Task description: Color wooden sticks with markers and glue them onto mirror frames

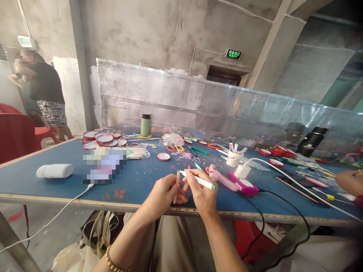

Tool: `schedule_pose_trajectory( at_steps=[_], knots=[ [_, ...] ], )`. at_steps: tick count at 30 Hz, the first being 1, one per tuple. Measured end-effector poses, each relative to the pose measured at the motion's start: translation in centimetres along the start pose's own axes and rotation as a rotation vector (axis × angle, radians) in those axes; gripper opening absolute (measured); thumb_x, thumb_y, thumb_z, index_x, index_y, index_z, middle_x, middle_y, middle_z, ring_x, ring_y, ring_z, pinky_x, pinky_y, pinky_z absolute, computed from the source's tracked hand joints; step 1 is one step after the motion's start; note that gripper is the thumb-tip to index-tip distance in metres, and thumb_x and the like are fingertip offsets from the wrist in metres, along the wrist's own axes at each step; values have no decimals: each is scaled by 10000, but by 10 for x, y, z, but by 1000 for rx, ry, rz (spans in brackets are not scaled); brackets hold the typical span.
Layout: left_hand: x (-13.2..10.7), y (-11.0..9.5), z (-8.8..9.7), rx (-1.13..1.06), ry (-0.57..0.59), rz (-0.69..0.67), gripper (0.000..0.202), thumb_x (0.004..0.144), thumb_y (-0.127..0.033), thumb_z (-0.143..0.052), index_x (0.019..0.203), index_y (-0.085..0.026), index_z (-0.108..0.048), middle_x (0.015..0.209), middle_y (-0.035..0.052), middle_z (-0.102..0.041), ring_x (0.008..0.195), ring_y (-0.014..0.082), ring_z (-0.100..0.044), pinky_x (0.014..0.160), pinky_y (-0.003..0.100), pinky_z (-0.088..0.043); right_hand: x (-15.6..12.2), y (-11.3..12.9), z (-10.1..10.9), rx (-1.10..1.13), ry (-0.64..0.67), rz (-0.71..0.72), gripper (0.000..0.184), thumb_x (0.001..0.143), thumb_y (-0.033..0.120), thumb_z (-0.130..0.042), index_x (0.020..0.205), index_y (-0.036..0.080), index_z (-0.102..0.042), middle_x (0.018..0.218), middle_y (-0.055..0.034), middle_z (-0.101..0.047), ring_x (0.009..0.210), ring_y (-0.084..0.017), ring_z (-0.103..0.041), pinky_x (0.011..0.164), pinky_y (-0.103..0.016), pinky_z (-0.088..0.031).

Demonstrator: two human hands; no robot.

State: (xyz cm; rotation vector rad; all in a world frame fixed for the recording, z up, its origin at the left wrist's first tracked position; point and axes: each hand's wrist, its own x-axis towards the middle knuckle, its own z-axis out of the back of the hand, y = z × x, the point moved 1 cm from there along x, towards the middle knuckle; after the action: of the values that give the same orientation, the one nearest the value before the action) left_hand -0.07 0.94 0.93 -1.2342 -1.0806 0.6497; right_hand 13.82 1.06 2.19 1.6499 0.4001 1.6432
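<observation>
My left hand (163, 194) is closed around a thin wooden stick (177, 180), held upright near the front edge of the blue table (34, 172). My right hand (202, 192) grips a white marker with a green end (200, 180), its tip touching the upper part of the stick. A gold bead bracelet (112, 260) circles my left wrist. Both hands hover just above the table edge.
A pink glue gun (227, 182) with a black cord lies right of my hands. Red round lids (104, 139), a green bottle (145, 125), a white cup of pens (234, 155), a white case (55, 170) and a perforated metal screen (198, 105) stand farther back. Another person's hand (348, 182) rests at far right; a person (45, 94) stands at the left.
</observation>
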Motion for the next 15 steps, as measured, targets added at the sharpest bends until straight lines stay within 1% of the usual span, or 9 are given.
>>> schedule_pose_trajectory(
  at_steps=[9, 15],
  knots=[
    [0, 0, 0, -10, -1, -9, 262, 898, -440, -519, 788, -205, -478, 711, 19, -680, 684, 188, -739, 618, 263, -574, 1, 2, 0, 1, -7, -6, 181, 918, 321, -625, 807, 189, -682, 618, 34, -659, 431, -71, -581, 459, -178, -479],
    [0, -1, 0, -13, -7, -1, 266, 890, -442, -531, 786, -203, -478, 715, 31, -693, 689, 189, -741, 612, 256, -570, 1, 2, 0, -20, -14, -4, 195, 915, 327, -620, 794, 185, -677, 605, 29, -658, 424, -79, -578, 465, -191, -482]
  ],
)
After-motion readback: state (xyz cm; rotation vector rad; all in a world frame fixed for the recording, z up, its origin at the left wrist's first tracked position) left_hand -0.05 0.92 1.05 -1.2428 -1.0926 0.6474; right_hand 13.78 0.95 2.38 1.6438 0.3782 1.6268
